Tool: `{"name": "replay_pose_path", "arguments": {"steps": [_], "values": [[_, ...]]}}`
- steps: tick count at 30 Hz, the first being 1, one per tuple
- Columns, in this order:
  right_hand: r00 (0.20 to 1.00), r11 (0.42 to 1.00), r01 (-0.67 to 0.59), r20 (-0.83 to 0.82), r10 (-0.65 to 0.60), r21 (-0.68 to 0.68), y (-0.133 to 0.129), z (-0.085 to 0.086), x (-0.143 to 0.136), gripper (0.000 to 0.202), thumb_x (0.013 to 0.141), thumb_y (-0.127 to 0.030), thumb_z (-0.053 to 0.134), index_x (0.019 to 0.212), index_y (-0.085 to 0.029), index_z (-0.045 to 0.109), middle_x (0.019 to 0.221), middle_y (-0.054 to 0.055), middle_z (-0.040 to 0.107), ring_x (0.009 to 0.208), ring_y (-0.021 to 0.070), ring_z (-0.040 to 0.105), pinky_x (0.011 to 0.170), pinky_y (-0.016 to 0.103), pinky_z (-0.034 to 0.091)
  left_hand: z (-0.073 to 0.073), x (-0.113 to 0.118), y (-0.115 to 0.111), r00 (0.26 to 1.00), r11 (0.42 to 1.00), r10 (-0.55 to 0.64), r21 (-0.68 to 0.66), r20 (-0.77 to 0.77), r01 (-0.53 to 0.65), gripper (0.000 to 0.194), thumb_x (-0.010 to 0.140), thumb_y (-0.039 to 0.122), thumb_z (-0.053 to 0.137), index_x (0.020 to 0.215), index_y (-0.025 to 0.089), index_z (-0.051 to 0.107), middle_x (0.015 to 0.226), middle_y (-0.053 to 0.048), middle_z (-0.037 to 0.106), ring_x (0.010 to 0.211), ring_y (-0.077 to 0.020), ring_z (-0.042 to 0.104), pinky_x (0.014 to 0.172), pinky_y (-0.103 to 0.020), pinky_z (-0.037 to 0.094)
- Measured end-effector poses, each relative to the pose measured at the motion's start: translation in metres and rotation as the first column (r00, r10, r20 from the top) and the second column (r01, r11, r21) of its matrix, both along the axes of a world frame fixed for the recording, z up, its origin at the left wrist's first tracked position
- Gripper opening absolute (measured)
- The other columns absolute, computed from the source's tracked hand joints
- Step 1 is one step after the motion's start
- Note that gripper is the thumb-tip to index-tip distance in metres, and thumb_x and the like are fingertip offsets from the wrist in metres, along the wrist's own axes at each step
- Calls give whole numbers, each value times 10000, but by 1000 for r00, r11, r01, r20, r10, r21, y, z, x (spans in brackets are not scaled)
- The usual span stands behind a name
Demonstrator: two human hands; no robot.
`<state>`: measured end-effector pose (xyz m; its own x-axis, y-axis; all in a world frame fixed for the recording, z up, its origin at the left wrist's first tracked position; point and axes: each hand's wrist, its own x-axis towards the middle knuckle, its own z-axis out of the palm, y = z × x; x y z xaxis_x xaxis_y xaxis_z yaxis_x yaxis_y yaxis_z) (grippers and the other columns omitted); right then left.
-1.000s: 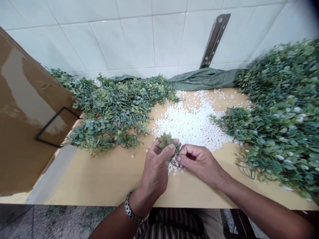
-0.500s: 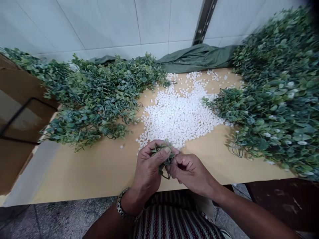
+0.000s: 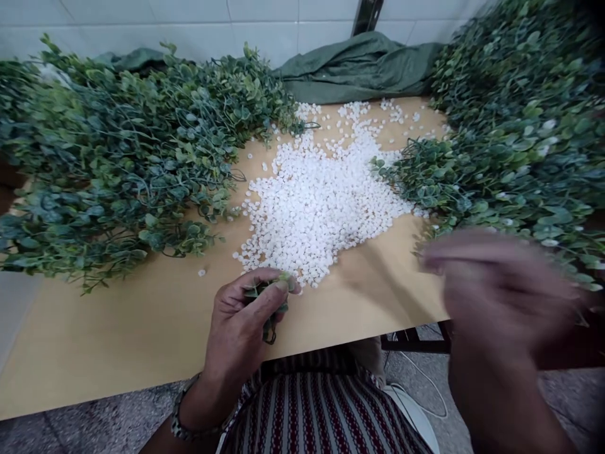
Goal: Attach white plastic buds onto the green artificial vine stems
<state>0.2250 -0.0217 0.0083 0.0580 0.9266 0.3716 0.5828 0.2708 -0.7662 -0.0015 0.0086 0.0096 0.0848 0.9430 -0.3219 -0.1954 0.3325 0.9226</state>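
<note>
Near the table's front edge, my left hand point(image 3: 246, 321) is closed around a small green leafy sprig point(image 3: 269, 302), pinched between thumb and fingers. My right hand point(image 3: 491, 284) is raised at the right, smeared by motion, in front of the right-hand foliage; whether it holds anything cannot be made out. Small white pieces point(image 3: 312, 202) lie in a wide heap beyond my left hand. One big pile of green artificial foliage point(image 3: 118, 151) lies on the left, and another pile point(image 3: 510, 157), with white bits among its leaves, is on the right.
Dark green cloth point(image 3: 359, 66) lies along the back of the yellowish table point(image 3: 132, 334), against the tiled wall point(image 3: 265, 38). Below the front edge, a white cable point(image 3: 435, 384) and a pale round object point(image 3: 413, 416) show near the floor.
My right hand has left the sprig and moved right, over the table by the right foliage. My left hand still holds the sprig. The view has shifted closer and lower.
</note>
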Motion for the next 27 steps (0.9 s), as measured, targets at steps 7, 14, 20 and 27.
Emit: {"name": "replay_pose_path", "arguments": {"steps": [7, 14, 20, 27], "values": [[802, 974, -225, 573, 169, 28, 26, -33, -22, 182, 876, -114, 472, 812, -127, 643, 754, 97, 639, 723, 197, 596, 665, 328, 496, -1, 13, -3, 994, 995, -86, -58, -66, 83, 96, 658, 238, 706, 630, 154, 670, 546, -5, 627, 415, -59, 388, 369, -159, 249], [827, 995, -88, 560, 51, 40, 25, -43, -24, 142, 874, -154, 468, 834, -146, 604, 746, 73, 619, 714, 180, 571, 667, 301, 463, -18, 11, -1, 985, 984, -168, 53, -47, 170, 78, 669, 242, 731, 712, 177, 732, 612, -17, 668, 507, -99, 515, 455, -191, 368], [863, 995, -37, 500, 78, -92, 25, -39, -23, 140, 868, -167, 464, 835, -157, 599, 769, 60, 609, 704, 164, 558, 645, 283, 430, -19, 8, -6, 978, 963, -186, 181, -99, 202, 79, 715, 256, 718, 774, 219, 756, 698, -29, 695, 659, -155, 590, 619, -249, 451], [852, 997, -23, 520, 61, -80, 22, -36, -20, 174, 873, -164, 448, 788, -154, 599, 764, 74, 606, 705, 173, 546, 647, 294, 415, -19, 7, -6, 982, 963, -183, 195, -40, 187, 48, 699, 235, 713, 722, 215, 750, 674, -27, 683, 639, -161, 586, 611, -264, 447]]}}
